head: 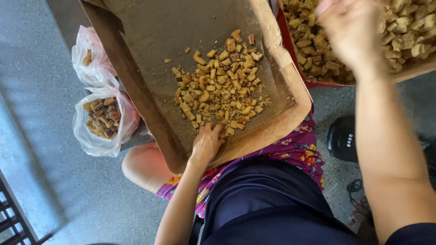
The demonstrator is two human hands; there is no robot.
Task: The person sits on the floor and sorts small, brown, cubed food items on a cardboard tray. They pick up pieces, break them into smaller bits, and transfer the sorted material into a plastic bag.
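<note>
An open cardboard box rests tilted on my lap, holding a loose pile of small tan and brown chunks. My left hand lies at the box's near edge, its fingers curled onto the nearest chunks; whether it grips any is hidden. My right hand is raised and blurred over a second box at the top right, which is heaped with similar chunks. Its palm faces away, so what it holds is not visible.
Two clear plastic bags stand on the grey floor to the left, one with darker chunks and one behind it. A black round device with a cord sits on the floor to the right. A dark metal frame is at bottom left.
</note>
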